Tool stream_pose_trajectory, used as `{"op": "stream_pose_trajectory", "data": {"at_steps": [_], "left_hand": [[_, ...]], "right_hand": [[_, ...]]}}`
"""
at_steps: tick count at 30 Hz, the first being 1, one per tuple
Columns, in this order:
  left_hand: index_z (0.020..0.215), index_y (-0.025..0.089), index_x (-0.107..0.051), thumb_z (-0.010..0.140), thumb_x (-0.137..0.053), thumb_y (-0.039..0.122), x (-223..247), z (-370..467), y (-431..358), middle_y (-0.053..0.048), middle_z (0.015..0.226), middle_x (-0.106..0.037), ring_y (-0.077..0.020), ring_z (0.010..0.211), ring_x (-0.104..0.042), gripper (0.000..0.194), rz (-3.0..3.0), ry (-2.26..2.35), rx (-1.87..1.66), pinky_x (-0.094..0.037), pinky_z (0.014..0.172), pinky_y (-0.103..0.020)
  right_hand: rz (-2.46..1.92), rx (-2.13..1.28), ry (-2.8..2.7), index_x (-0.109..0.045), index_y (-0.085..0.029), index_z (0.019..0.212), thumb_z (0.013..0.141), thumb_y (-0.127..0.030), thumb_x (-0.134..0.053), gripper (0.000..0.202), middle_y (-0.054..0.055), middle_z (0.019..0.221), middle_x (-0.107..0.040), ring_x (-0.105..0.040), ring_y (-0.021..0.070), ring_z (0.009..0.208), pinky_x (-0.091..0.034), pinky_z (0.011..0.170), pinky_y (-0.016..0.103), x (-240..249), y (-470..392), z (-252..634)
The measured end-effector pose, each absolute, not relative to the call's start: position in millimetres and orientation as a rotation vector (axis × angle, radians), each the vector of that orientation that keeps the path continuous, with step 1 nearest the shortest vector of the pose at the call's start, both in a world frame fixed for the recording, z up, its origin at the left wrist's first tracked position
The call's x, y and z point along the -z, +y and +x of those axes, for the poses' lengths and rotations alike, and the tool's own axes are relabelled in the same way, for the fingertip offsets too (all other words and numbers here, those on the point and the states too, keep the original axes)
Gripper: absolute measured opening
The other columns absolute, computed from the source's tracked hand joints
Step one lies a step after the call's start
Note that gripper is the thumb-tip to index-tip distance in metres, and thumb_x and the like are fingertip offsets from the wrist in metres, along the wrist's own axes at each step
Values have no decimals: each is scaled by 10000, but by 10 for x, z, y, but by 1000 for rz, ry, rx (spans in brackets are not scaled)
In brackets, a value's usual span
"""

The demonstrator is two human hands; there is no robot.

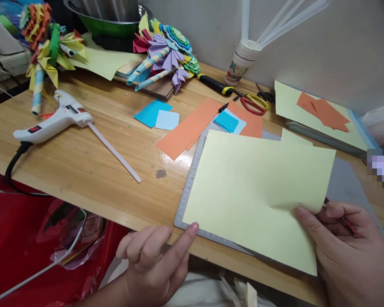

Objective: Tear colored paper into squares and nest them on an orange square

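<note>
A pale yellow sheet of paper [252,187] lies over a grey cutting mat [224,242], its right side lifted a little. My right hand [352,247] pinches the sheet's right edge, thumb on top. Behind that edge, a thin red tool, its kind unclear, also sits in this hand's fingers. At the sheet's lower left corner is my left hand [160,260], the index finger stretched out to the corner and the other fingers loosely curled. Nothing is in that hand. Orange paper strips [192,128] and small blue paper squares [225,121] lie just beyond the sheet.
A white hot glue gun [54,121] with a long glue stick lies at left. Folded paper flowers [169,51] stand at the back. Near the wall are a paper cup [240,64] of clear sticks and red-yellow scissors [254,104]. More paper [323,123] is stacked at right.
</note>
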State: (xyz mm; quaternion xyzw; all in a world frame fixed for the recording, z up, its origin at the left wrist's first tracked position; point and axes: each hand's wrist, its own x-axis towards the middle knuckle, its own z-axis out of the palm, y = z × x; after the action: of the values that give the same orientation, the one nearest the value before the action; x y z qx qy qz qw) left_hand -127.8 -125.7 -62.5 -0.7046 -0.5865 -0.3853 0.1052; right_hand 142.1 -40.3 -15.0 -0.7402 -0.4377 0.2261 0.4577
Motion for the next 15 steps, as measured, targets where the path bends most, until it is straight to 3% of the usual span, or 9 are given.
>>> {"op": "stream_pose_trajectory", "data": {"at_steps": [15], "left_hand": [[1115, 282, -703, 866, -513, 242, 646, -1277, -1249, -41, 866, -562, -163, 788, -484, 316, -2085, -1770, 1100, -299, 722, -358]], "right_hand": [[-1874, -559, -1077, -482, -231, 791, 562, -345, -830, 431, -36, 718, -507, -479, 104, 641, -417, 512, 139, 73, -393, 1317]]}}
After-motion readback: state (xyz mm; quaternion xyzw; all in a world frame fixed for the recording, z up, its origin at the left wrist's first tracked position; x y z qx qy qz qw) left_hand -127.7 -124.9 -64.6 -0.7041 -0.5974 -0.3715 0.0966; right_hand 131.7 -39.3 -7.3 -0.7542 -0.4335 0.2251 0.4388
